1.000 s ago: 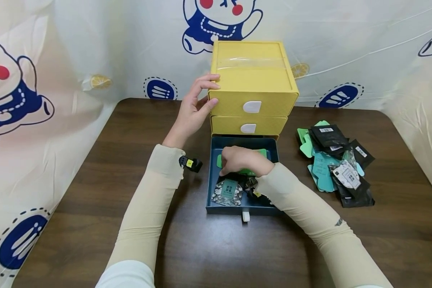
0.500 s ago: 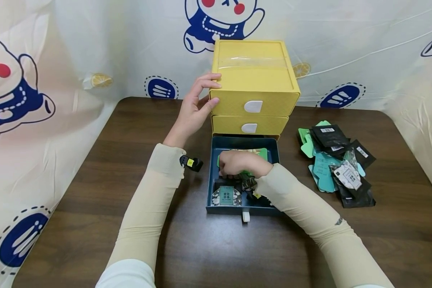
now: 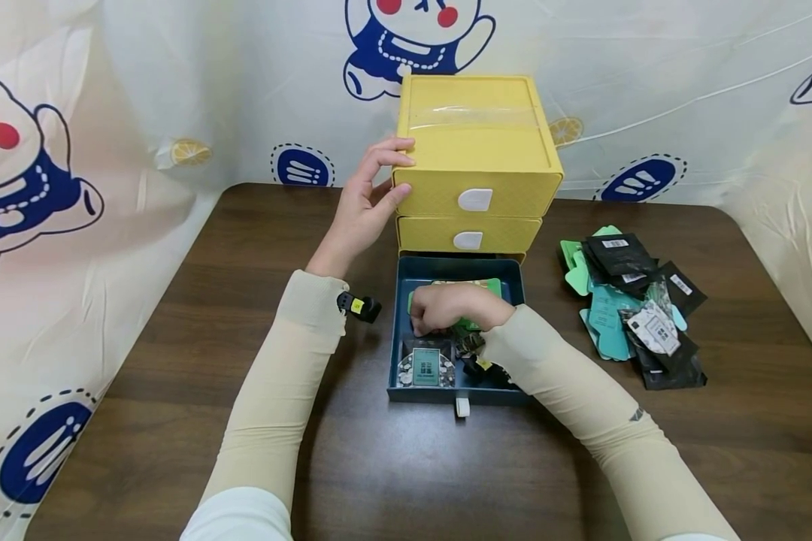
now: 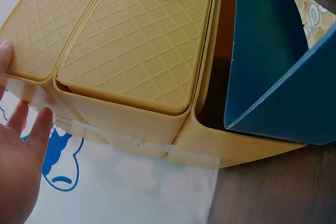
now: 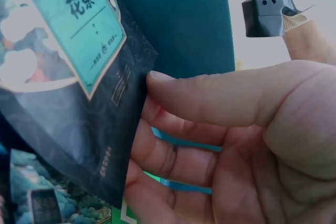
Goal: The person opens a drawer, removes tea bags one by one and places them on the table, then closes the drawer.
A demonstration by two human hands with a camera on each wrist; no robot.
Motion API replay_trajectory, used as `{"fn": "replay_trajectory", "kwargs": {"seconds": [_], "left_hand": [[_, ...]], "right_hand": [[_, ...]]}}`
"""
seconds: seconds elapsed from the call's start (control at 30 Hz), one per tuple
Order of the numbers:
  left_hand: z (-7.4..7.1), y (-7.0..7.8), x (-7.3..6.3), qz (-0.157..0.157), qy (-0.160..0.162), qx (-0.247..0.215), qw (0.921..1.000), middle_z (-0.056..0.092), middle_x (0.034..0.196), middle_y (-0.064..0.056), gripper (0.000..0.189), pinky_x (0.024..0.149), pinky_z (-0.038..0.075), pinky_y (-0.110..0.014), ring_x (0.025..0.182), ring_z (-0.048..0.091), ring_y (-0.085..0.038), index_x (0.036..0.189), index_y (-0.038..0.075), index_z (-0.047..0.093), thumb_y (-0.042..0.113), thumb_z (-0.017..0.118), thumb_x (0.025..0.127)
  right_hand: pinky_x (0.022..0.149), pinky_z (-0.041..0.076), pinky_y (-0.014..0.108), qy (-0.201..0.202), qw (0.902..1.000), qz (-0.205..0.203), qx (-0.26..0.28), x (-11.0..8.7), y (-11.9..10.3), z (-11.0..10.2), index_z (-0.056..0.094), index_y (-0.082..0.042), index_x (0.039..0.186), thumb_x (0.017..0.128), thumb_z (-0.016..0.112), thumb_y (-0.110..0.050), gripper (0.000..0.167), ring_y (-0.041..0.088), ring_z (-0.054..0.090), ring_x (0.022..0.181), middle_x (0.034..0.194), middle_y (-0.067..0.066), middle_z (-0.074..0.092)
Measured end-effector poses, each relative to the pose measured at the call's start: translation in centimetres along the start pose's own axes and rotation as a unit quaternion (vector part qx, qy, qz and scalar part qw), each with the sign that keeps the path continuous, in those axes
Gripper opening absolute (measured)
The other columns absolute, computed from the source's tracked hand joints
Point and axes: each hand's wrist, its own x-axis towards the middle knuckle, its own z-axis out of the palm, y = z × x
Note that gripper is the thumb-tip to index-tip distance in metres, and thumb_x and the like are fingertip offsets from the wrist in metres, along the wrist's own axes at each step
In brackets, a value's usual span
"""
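Observation:
Inside the pulled-out dark blue drawer (image 3: 394, 353), my right hand (image 3: 456, 304) pinches the edge of a black tea packet (image 5: 105, 124) between thumb and fingers. The packet has a teal label with Chinese characters and a floral print; in the head view its label (image 3: 426, 367) faces up near the drawer's front left corner. My left hand (image 3: 362, 210) rests with extended fingers against the left side of the yellow drawer cabinet (image 3: 477, 150). Its fingertips touch the side wall in the left wrist view. Green packets (image 3: 494, 286) lie under and behind my right hand, partly hidden.
To the right on the brown table (image 3: 243, 451) lies a loose pile of black packets (image 3: 619, 255), teal packets (image 3: 607, 319) and green ones. Two yellow drawers with white tabs (image 3: 474, 200) are closed above the blue one. A printed curtain (image 3: 230, 75) hangs behind.
The tea packet has shifted slightly and its label now lies straighter, with more of its black end showing. My right hand has curled a little downward. The left hand stays in place.

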Motion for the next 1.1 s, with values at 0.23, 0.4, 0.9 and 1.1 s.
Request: {"fn": "replay_trajectory", "kwargs": {"seconds": [0.23,0.4,0.9,1.1], "left_hand": [[-0.4,-2.3,0.4,0.016,0.002,0.001,0.9999,0.048,0.148,-0.008,0.023,0.114,0.041,-0.052,0.146,0.033,-0.010,0.119,0.000,0.056,0.003,0.060,0.097],[-0.3,-2.0,0.4,0.014,0.003,0.002,0.9999,0.048,0.148,-0.009,0.023,0.114,0.040,-0.053,0.147,0.032,-0.010,0.119,-0.001,0.055,0.002,0.059,0.097],[-0.3,-2.4,0.4,0.016,0.005,0.013,0.9998,0.047,0.149,-0.004,0.024,0.115,0.040,-0.050,0.147,0.032,-0.009,0.120,0.002,0.056,0.008,0.061,0.097],[-0.2,-1.7,0.2,0.004,0.001,0.007,1.0000,0.046,0.150,-0.010,0.023,0.117,0.037,-0.052,0.149,0.029,-0.012,0.120,-0.002,0.054,0.002,0.058,0.097]], "right_hand": [[0.054,0.039,0.019,-0.012,0.9986,-0.020,0.047,-0.3,0.1,-0.4,0.062,-0.005,0.073,0.096,0.052,0.000,0.026,0.008,0.042,0.053,0.064,-0.003,0.049],[0.049,0.037,0.019,-0.013,0.9965,-0.020,0.080,-1.0,0.2,-0.9,0.065,-0.004,0.084,0.099,0.050,-0.003,0.021,0.007,0.041,0.050,0.070,-0.002,0.052],[0.048,0.032,0.023,0.089,0.9859,-0.021,0.140,-6.1,1.8,-3.2,0.061,-0.005,0.081,0.103,0.051,-0.010,0.024,0.014,0.037,0.051,0.063,-0.001,0.043],[0.055,0.040,0.025,0.149,0.9773,0.004,0.151,-9.6,3.6,-3.7,0.064,-0.002,0.093,0.102,0.051,-0.011,0.018,0.017,0.048,0.066,0.076,0.002,0.053]]}}
